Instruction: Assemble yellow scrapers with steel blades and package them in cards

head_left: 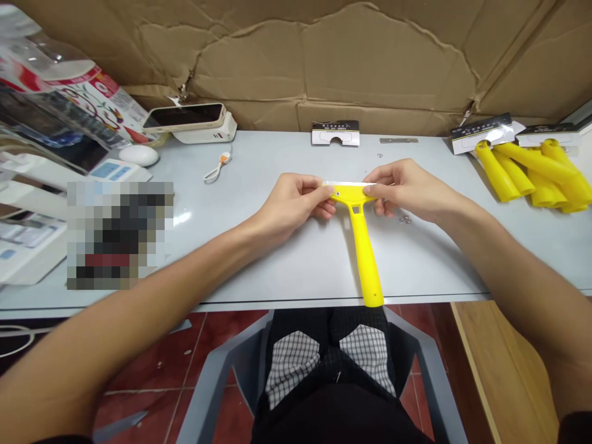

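A yellow plastic scraper (pixel 364 246) is held between my two hands, its head away from me and its handle reaching down to the table's front edge. My left hand (pixel 300 200) pinches the left end of the head, thumb on top near a small screw. At the right end my right hand (pixel 400 188) grips in the same way, the thumb covering that corner. A thin pale blade strip (pixel 349 183) shows along the head's far edge. Small screws (pixel 406 219) lie beside my right hand. Behind it rests a flat metal blade (pixel 398 140).
Several yellow scrapers (pixel 536 172) with black-and-white cards lie at the right. A loose card (pixel 335 133) leans at the back by the cardboard (pixel 351 61). On the left are a phone (pixel 185 116) on a white box, a short cable (pixel 217 168), a white mouse (pixel 139 155) and a bottle (pixel 87 86).
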Tool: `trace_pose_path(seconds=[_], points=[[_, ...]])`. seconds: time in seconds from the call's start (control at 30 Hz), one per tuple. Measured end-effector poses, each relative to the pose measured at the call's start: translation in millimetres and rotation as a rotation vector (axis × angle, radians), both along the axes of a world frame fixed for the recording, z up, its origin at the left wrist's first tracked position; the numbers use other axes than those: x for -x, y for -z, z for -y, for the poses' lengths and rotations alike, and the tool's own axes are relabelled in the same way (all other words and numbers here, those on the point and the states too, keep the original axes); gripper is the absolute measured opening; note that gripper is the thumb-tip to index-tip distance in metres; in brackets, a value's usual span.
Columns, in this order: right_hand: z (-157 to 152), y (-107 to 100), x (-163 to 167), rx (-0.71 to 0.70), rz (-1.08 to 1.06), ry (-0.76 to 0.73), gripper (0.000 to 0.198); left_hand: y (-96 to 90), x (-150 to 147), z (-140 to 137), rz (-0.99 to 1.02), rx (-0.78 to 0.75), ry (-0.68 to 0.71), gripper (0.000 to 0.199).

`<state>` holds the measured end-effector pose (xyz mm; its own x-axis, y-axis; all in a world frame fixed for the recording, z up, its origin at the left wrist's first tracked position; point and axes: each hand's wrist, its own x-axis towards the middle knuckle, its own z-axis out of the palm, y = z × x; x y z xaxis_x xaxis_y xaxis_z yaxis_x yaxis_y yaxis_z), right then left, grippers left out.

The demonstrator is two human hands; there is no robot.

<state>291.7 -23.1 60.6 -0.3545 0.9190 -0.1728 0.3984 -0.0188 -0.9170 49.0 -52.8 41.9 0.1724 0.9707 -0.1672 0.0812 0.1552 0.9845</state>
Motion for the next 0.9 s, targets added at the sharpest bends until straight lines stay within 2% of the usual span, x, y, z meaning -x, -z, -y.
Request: trace_pose_path(seconds=[0.13, 0.23, 0.4, 0.53, 0.6, 0.73, 0.8, 0.9], points=[[1.1, 2.8, 3.8, 0.129, -0.214, 0.036, 0.017, -2.7, 1.2, -2.7, 0.019, -0.009, -0.016, 0.016], [1.5, 3.8, 5.7, 0.185, -0.288, 0.061, 0.019, 0.7, 1.4, -4.4, 0.052, 0.001, -0.029, 0.017], [0.8, 4.6, 6.1, 0.175, -0.293, 0.094, 0.016, 7.7, 3.6, -10.1, 0.122, 0.043, -0.048, 0.017], [-1.7, 9.9, 6.3, 0.133, -0.309, 0.149, 0.015, 7.4, 3.0, -10.7, 0.220, 0.144, -0.038, 0.014], [-2.2, 12.9, 8.7, 0.123, -0.327, 0.191, 0.016, 6.6, -0.3, -5.5, 0.283, 0.169, -0.034, 0.033], [1.3, 14.5, 16.5, 0.150, -0.380, 0.274, 0.017, 6.3, -8.7, 11.6, 0.279, 0.090, -0.053, 0.091], [4.4, 12.8, 18.6, 0.149, -0.403, 0.290, 0.014, 6.7, -10.8, 18.3, 0.241, 0.028, -0.064, 0.100], [7.3, 9.4, 16.9, 0.104, -0.422, 0.272, 0.025, 7.5, -10.3, 22.0, 0.207, -0.056, -0.064, 0.086]])
